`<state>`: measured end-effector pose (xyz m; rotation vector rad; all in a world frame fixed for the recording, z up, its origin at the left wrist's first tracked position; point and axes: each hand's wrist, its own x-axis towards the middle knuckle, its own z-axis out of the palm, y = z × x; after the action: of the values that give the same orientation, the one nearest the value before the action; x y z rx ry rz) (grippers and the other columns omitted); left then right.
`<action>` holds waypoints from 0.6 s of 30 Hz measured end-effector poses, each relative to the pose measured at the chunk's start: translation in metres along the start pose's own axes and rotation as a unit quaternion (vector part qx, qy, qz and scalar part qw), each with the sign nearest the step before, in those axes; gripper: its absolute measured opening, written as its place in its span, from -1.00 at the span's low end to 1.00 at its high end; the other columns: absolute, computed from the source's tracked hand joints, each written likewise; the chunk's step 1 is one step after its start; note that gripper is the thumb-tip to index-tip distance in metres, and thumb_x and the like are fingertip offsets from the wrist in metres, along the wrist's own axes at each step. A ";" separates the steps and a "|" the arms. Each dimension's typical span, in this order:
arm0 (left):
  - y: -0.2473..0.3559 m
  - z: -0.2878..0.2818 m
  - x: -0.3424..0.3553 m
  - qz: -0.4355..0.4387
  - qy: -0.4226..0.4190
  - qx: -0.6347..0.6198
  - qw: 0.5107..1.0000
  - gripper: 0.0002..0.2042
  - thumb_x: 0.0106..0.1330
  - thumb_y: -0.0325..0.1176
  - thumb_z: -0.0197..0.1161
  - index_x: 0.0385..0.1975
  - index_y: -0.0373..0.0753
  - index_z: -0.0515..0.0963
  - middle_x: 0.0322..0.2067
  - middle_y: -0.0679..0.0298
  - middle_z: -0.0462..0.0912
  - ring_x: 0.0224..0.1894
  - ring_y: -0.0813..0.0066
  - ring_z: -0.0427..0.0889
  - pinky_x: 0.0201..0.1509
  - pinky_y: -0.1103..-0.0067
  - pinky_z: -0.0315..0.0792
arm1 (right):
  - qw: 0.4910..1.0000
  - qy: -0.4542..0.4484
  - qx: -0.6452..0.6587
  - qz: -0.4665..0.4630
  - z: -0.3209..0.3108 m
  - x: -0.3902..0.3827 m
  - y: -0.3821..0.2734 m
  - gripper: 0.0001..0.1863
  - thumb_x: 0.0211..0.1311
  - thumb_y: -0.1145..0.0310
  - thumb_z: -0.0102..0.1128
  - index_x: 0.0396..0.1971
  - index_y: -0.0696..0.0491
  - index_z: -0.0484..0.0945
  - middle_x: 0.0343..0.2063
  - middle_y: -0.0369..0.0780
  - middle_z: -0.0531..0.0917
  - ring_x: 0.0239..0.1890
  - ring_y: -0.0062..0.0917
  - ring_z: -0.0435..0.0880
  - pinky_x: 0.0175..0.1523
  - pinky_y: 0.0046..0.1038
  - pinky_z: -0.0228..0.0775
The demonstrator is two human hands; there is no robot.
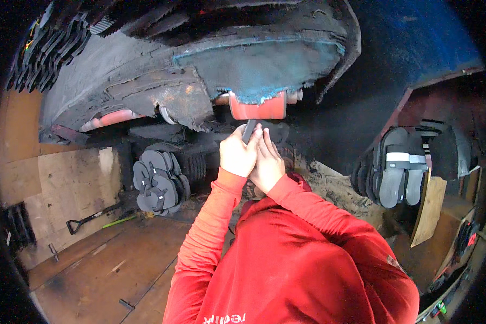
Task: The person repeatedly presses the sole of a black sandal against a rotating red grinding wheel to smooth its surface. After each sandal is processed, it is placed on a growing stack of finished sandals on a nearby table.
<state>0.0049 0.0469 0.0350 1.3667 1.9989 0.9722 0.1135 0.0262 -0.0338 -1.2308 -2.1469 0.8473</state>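
Observation:
Both my hands meet at a dark grey sandal sole point(249, 131), seen nearly edge-on, so little of its shape shows. My left hand point(237, 153) is wrapped round its left side, thumb on top. From the other side my right hand point(268, 161) presses against it with the fingers held together. The sole's far end is at the lower edge of a red sanding roller point(258, 110), touching it or very close. A ragged, dusty blue-grey cloth guard point(264, 67) hangs over the roller's top.
Stacked grey sandals point(159, 178) stand at my left. More sandals with light straps point(398, 162) hang at my right, near a wooden board point(429, 210). A second red roller point(110, 120) is at the far left. A black-handled tool point(83, 221) lies beside a green stick point(119, 221).

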 end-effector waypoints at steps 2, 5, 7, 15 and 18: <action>0.003 0.000 0.006 -0.047 -0.036 0.006 0.998 -0.62 0.33 -0.10 0.29 -0.19 -0.37 0.65 -0.42 -0.08 0.70 -0.31 0.05 0.76 -0.26 0.37 0.58 | 1.000 -0.022 0.003 0.014 -0.007 0.001 0.003 -0.07 -0.03 0.34 0.35 0.39 0.23 0.16 0.45 0.07 0.12 0.47 0.08 0.10 0.36 0.02 0.25; 0.009 0.001 0.008 -0.068 -0.061 0.014 0.996 -0.60 0.32 -0.09 0.31 -0.11 -0.36 0.65 -0.28 -0.09 0.72 -0.18 0.09 0.76 -0.12 0.40 0.57 | 1.000 -0.020 -0.019 0.009 -0.016 0.003 0.008 -0.09 -0.02 0.38 0.34 0.38 0.29 0.16 0.39 0.14 0.22 0.43 0.10 0.17 0.43 -0.20 0.21; 0.012 -0.001 0.002 -0.062 -0.046 -0.008 0.997 -0.60 0.32 -0.10 0.30 -0.09 -0.36 0.65 -0.27 -0.08 0.73 -0.17 0.11 0.76 -0.11 0.41 0.58 | 1.000 -0.028 0.000 -0.007 -0.019 0.003 0.009 -0.07 -0.02 0.37 0.35 0.40 0.23 0.15 0.45 0.08 0.11 0.45 0.10 0.12 0.35 0.03 0.26; 0.024 -0.016 -0.025 0.036 0.042 -0.049 0.997 -0.69 0.34 -0.28 0.29 -0.05 -0.37 0.60 -0.30 -0.09 0.71 -0.21 0.05 0.76 -0.16 0.40 0.59 | 0.992 0.039 0.014 -0.120 -0.018 -0.001 0.013 -0.17 -0.01 0.34 0.36 0.34 0.17 0.28 0.44 0.10 0.12 0.45 0.17 0.11 0.33 0.17 0.23; 0.024 -0.012 -0.041 0.033 0.075 -0.113 0.990 -0.63 0.31 -0.32 0.34 0.06 -0.34 0.58 -0.17 -0.01 0.74 -0.13 0.24 0.77 -0.03 0.45 0.58 | 0.981 0.061 -0.011 -0.182 -0.016 0.000 0.022 -0.24 0.01 0.31 0.37 0.28 0.17 0.36 0.41 0.12 0.18 0.43 0.19 0.13 0.37 0.18 0.17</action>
<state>0.0233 0.0108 0.0621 1.2748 1.8893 1.3236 0.1365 0.0392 -0.0391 -0.8366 -2.1922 0.5766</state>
